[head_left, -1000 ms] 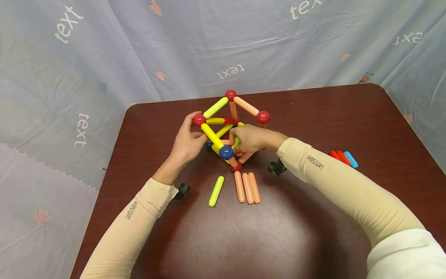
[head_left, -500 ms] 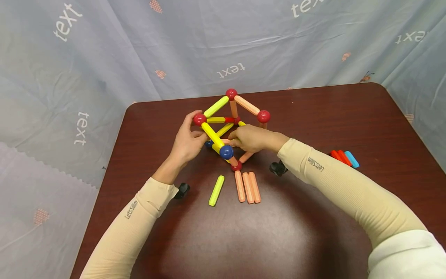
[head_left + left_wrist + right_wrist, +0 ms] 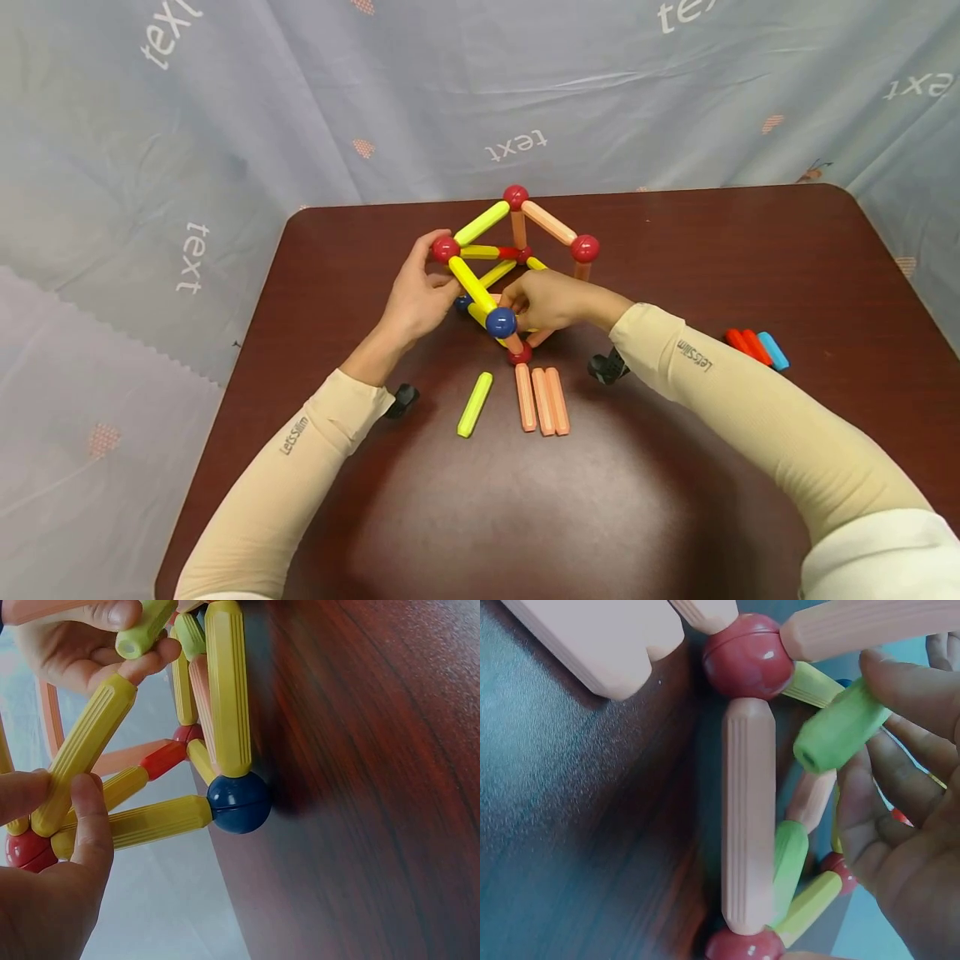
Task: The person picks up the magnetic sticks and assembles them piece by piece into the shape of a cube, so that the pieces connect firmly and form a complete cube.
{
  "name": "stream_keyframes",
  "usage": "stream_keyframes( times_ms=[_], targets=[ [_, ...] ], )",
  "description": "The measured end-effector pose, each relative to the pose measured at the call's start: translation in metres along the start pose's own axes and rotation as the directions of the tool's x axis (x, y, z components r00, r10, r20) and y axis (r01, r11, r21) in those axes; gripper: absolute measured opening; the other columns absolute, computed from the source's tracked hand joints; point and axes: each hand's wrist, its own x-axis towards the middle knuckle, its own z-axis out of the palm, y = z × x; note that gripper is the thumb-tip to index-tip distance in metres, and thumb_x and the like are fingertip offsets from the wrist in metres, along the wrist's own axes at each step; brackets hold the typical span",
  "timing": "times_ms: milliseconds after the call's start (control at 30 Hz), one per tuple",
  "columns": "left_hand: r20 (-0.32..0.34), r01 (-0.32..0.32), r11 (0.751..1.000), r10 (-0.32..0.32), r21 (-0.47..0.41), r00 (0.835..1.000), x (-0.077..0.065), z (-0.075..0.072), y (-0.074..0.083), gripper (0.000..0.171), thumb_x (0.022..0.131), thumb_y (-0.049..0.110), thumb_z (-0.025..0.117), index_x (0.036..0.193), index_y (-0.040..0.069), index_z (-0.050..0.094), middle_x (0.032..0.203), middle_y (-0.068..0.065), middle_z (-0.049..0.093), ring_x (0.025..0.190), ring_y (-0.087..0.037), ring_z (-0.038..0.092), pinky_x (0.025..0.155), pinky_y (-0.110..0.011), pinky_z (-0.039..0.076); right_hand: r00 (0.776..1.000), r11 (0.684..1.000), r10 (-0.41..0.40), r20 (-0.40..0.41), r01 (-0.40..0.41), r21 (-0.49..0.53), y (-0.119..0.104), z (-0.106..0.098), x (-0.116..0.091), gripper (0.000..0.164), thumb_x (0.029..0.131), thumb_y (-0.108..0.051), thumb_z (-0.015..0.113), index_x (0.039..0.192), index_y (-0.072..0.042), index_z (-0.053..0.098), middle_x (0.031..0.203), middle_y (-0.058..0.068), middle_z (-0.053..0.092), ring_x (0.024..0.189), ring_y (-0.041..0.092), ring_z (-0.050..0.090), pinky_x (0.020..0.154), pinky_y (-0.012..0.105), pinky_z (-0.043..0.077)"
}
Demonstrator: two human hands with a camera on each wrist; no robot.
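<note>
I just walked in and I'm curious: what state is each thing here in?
Left hand: pinching a yellow rod
Right hand: pinching a green rod
Rod frame: standing, joined by balls
Lone lime rod: lying flat
Three peach rods: lying roughly parallel
Two red rods: lying side by side
Blue rod: lying beside the reds
Curtain: hanging, wrinkled

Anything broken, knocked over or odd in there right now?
Nothing looks broken or spilled. One oddity in the frame: no stick shows between its upper blue ball and rightmost red ball, so the top looks open on that side, though the right hand partly covers that span.
</note>
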Motion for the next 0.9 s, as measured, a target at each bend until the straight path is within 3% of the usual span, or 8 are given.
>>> stream_keyframes(
  times_ms=[133,267,500,667,900],
  targets=[
    [0.000,0.005,1.000,-0.005,0.001,1.000,0.000,0.001,0.001,0.072,0.093,0.002,0.064,0.155,0.022,0.034,0.143,-0.011,0.045,0.098,-0.027,0.068,0.070,-0.024,0.050,1.000,0.998,0.027,0.002,-0.027,0.054,0.001,0.001,0.002,0.025,0.097,-0.010,0.068,0.121,-0.004,0.068,0.115,0.010,0.070,0.083,0.020,0.075,0.075,0.035,0.063],
    [-0.006,0.001,1.000,-0.001,0.005,1.000,0.001,0.001,0.002,0.072,0.093,0.002,0.064,0.156,0.021,0.034,0.143,-0.012,0.045,0.099,-0.027,0.068,0.069,-0.024,0.050,0.999,1.000,0.026,-0.031,-0.025,0.017,0.001,0.000,0.006,0.023,0.098,-0.014,0.068,0.120,-0.005,0.067,0.114,0.010,0.070,0.081,0.020,0.073,0.072,0.032,0.063],
    [-0.009,0.005,1.000,-0.005,0.011,1.000,0.000,0.001,0.001,0.072,0.094,0.003,0.064,0.156,0.022,0.033,0.143,-0.012,0.044,0.098,-0.026,0.068,0.068,-0.023,0.049,0.998,0.998,-0.013,-0.061,0.009,-0.070,0.001,0.001,0.012,0.027,0.097,-0.012,0.066,0.123,-0.005,0.066,0.118,0.009,0.072,0.100,0.017,0.069,0.080,0.026,0.060],
    [-0.017,-0.001,1.000,0.001,0.004,1.000,0.001,0.001,0.001,0.073,0.094,0.003,0.064,0.156,0.023,0.033,0.143,-0.013,0.044,0.099,-0.027,0.069,0.069,-0.023,0.050,0.999,1.000,0.001,-0.047,-0.001,0.000,0.002,0.002,0.014,0.030,0.097,-0.012,0.067,0.127,-0.005,0.064,0.119,0.009,0.071,0.092,0.022,0.071,0.074,0.030,0.062],
    [-0.021,0.016,1.000,-0.016,0.010,1.000,0.002,0.001,0.002,0.078,0.093,0.004,0.065,0.159,0.027,0.030,0.148,-0.012,0.043,0.103,-0.029,0.070,0.080,-0.026,0.054,1.000,0.997,0.006,-0.026,-0.003,0.080,0.005,0.002,0.015,0.037,0.098,-0.014,0.067,0.133,-0.006,0.062,0.123,0.010,0.071,0.102,0.022,0.068,0.077,0.031,0.062]
  ],
)
